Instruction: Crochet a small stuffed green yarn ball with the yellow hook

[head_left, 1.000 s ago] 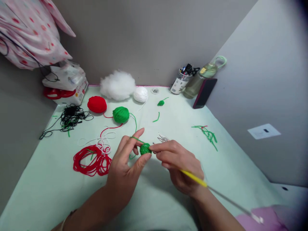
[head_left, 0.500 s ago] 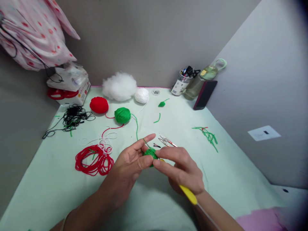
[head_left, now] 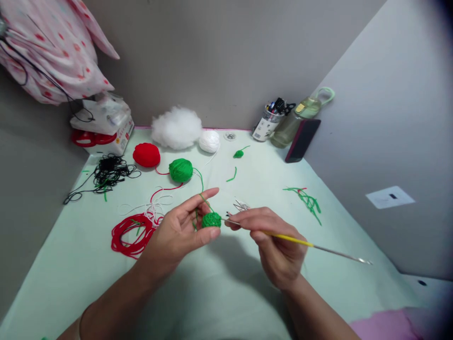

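Note:
A small green crochet piece (head_left: 211,220) is pinched between the thumb and fingers of my left hand (head_left: 180,226). Green yarn runs from it over my raised left index finger, back to the green yarn ball (head_left: 180,170). My right hand (head_left: 276,241) grips a crochet hook (head_left: 292,239) by its yellow handle. The hook's thin metal end meets the right edge of the green piece; its tip is too small to make out. The other metal end points out to the right. Small scissors (head_left: 241,206) lie behind my right hand, partly hidden.
A red yarn ball (head_left: 146,155), white stuffing (head_left: 177,127) and a white yarn ball (head_left: 209,141) stand at the back. Loose red yarn (head_left: 123,236) and tangled black yarn (head_left: 109,172) lie left. Green scraps (head_left: 307,200), a phone (head_left: 303,140), a bottle (head_left: 288,125) and a pen cup (head_left: 267,123) are right.
My hands have drawn apart slightly, the left moving leftward with the green piece. The hook has swung from pointing down toward me to lying nearly level, its free end to the right.

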The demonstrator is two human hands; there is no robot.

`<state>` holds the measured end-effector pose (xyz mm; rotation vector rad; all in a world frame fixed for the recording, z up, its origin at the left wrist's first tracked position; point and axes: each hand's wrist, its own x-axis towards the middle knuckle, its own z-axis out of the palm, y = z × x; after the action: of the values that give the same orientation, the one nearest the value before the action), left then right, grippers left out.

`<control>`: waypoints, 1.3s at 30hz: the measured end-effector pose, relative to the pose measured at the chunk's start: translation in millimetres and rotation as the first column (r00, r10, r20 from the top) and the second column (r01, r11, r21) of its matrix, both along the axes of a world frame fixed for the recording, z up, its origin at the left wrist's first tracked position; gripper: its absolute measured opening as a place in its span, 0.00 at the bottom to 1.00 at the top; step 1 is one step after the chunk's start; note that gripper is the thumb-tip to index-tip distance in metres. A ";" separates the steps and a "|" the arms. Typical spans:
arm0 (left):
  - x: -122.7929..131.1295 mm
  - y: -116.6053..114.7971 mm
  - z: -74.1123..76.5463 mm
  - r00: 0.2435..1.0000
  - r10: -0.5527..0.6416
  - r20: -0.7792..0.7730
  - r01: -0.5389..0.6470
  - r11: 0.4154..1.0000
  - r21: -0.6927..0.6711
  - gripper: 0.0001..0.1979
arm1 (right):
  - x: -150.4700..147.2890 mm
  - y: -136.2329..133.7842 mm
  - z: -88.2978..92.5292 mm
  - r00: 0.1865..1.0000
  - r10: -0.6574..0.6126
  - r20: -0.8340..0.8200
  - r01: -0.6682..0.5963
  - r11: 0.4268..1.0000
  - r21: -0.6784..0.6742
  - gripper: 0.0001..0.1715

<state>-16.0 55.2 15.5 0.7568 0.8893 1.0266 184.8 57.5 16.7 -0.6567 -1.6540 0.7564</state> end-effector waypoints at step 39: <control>12.2 -6.0 -5.3 0.996 -0.077 -0.051 0.082 0.990 0.111 0.24 | -11.8 -0.4 -8.3 0.998 -0.052 -0.029 0.051 0.997 -0.055 0.14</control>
<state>-3.8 49.2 10.2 0.9079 0.8394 0.9980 173.0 57.1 8.4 -0.7200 -1.5875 0.7726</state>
